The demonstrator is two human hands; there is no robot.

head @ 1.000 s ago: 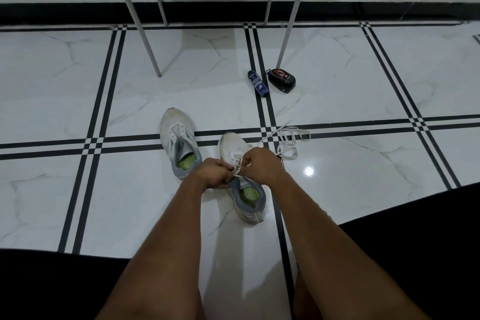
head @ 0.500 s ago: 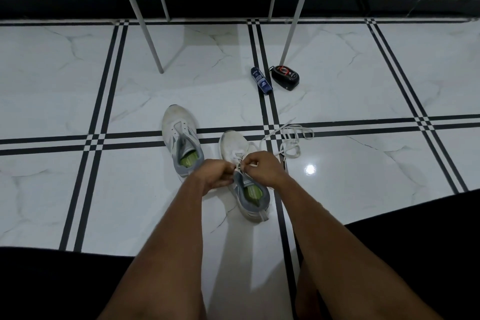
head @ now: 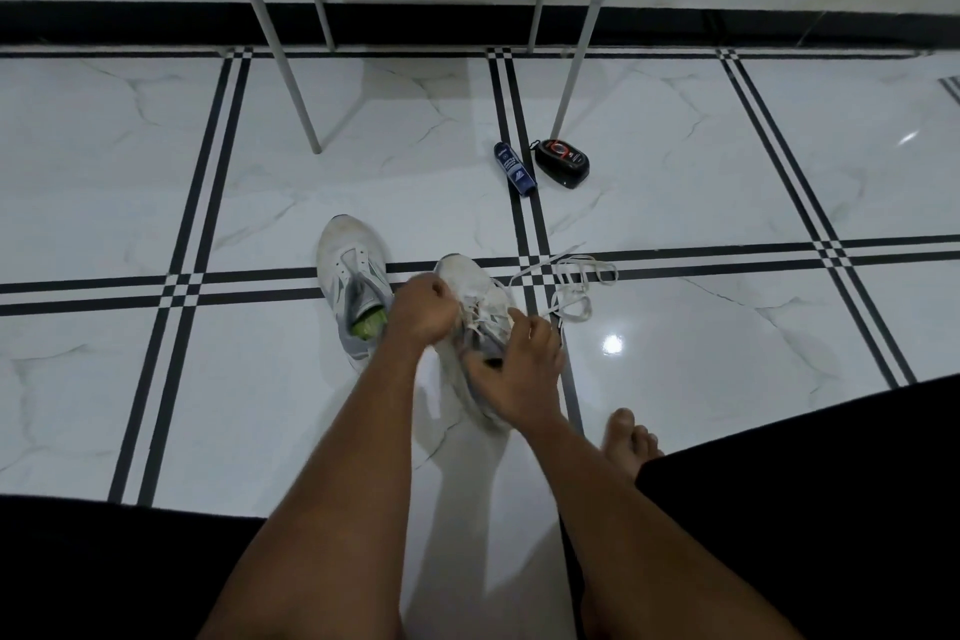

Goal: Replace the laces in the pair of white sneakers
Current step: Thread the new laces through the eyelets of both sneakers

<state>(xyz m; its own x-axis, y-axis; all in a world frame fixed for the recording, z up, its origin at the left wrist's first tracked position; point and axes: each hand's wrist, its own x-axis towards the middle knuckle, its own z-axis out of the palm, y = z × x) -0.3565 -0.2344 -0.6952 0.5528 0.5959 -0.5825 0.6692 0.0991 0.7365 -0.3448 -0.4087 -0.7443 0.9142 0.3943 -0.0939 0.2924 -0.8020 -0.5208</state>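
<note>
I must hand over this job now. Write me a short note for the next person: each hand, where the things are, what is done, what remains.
Left hand: curled over the laces of the right sneaker; what it pinches is blurred.
Right hand: grips that sneaker at its opening, steadying it.
Left sneaker: on the floor beside it, no lace showing, untouched.
White lace: the loose part lies on the tiles to the right of the worked sneaker, running back to it.
Done: cannot tell if this lace goes in or comes out.
Left: finish this sneaker, then lace the other.
</note>
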